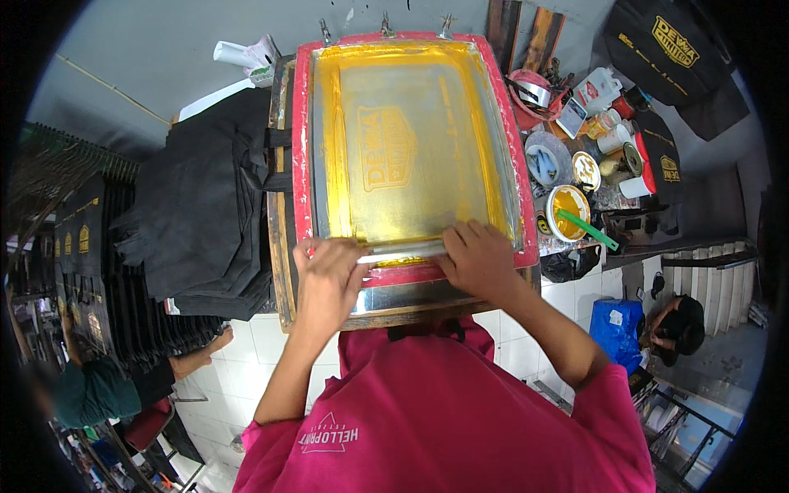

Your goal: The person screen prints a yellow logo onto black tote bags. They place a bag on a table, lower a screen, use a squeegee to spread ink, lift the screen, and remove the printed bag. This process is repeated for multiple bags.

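Observation:
A silk-screen frame point(302, 156) with red edges lies in front of me, its mesh point(436, 107) smeared with yellow ink along the borders and bearing a logo stencil. Across the mesh's near end lies a long pale squeegee point(403, 249). My left hand point(325, 271) is closed round its left end, and my right hand point(477, 256) grips the right end. Below the near edge of the frame, a strip of shiny dark board point(403, 296) shows on the wooden-edged table. What lies under the screen is mostly hidden.
Black fabric bags point(197, 197) are piled at the left, near a rack of printed bags point(82, 238). An ink tub point(567, 205) with a green-handled tool stands at the right among jars. Metal clamps point(386, 26) line the far edge. Two other people sit at the sides.

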`<state>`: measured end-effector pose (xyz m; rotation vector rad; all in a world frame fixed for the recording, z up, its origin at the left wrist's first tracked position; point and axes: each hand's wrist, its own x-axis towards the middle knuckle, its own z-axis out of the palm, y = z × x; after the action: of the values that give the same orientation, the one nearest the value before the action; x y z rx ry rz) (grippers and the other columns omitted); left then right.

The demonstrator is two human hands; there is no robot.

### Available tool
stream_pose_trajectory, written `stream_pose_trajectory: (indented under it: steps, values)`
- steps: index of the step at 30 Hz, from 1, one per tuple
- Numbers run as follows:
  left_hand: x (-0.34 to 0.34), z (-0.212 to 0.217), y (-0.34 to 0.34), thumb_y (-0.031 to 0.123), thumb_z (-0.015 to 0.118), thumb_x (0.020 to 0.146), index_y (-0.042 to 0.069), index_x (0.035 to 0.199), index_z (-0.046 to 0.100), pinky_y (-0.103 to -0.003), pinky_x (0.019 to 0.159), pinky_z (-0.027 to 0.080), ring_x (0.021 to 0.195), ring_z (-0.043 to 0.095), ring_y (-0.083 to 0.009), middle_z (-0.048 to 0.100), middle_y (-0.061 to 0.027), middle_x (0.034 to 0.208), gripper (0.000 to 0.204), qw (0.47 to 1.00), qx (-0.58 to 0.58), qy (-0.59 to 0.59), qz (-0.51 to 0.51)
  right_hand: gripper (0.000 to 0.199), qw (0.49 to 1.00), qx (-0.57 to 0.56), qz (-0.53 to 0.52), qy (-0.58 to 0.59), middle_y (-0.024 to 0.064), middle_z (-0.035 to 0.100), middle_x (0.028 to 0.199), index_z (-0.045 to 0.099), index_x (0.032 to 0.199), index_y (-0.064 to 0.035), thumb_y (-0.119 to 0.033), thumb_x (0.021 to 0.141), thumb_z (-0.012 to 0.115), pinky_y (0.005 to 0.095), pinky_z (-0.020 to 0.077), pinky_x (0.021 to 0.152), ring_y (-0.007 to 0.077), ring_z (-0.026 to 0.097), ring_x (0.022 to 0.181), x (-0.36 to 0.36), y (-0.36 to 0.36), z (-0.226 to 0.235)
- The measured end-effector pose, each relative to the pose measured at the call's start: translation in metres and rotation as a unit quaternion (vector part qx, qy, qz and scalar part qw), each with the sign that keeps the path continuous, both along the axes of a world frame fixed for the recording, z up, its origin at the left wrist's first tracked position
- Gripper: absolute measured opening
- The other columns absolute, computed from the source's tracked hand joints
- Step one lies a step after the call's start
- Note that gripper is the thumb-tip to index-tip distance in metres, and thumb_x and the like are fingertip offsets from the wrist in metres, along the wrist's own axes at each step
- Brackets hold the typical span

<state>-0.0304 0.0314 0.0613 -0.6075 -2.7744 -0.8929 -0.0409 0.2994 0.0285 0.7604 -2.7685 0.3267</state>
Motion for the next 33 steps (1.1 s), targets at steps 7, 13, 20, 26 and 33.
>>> stream_pose_trajectory:
  steps: [7,13,20,26,33]
  values:
    - [0.035,-0.044,-0.025,0.045,0.084,0.08,0.001,0.142,0.053,-0.056,0.122,0.014,0.152,0.033,-0.0347,0.054,-0.0155,0.151,0.082,0.997,-0.057,-0.004,0.056,0.021,0.997,0.011,0.011,0.07,0.0056,0.06,0.086,0.06,0.087,-0.0103,-0.023,0.076,0.073,0.0386,0.0511,0.073,0.0244,0.062,0.083,0.022,0.001,-0.011]
    - [0.045,-0.095,-0.059,0.062,0.083,0.076,0.002,0.153,0.04,-0.061,0.124,0.0,0.157,0.02,-0.0367,0.042,-0.0215,0.16,0.106,0.965,-0.135,0.216,0.062,0.02,0.992,-0.086,0.033,0.084,0.0045,0.063,0.091,0.065,0.092,-0.0103,-0.019,0.076,0.072,0.0376,0.0506,0.072,0.0243,0.064,0.088,0.017,0.003,0.016]
    - [-0.018,0.057,-0.035,0.07,0.08,0.073,0.005,0.161,0.016,-0.057,0.126,0.011,0.155,0.021,-0.0428,0.026,-0.0248,0.165,0.127,0.923,0.087,0.349,0.139,0.029,0.963,-0.053,0.034,0.262,0.0058,0.07,0.1,0.071,0.099,-0.0089,-0.011,0.07,0.073,0.0408,0.0528,0.073,0.0281,0.068,0.089,-0.037,0.01,0.157]
    - [-0.104,0.057,-0.027,0.023,0.066,0.101,0.003,0.149,0.044,-0.041,0.112,0.04,0.133,0.05,-0.0276,0.048,-0.0173,0.147,0.056,0.935,0.272,0.143,0.179,0.018,0.964,-0.053,-0.029,0.26,0.0131,0.073,0.082,0.075,0.095,-0.0035,-0.021,0.092,0.07,0.0385,0.0522,0.065,0.0251,0.066,0.069,-0.122,-0.005,0.273]
    - [-0.16,-0.079,-0.04,0.044,0.069,0.094,-0.009,0.152,0.034,-0.048,0.123,0.025,0.148,0.035,-0.0436,0.036,-0.0334,0.157,0.086,0.952,-0.114,-0.013,0.284,0.035,0.969,-0.108,-0.086,0.205,0.0169,0.074,0.08,0.076,0.097,0.0027,-0.032,0.092,0.073,0.0388,0.0527,0.07,0.0245,0.066,0.069,-0.188,-0.009,0.356]
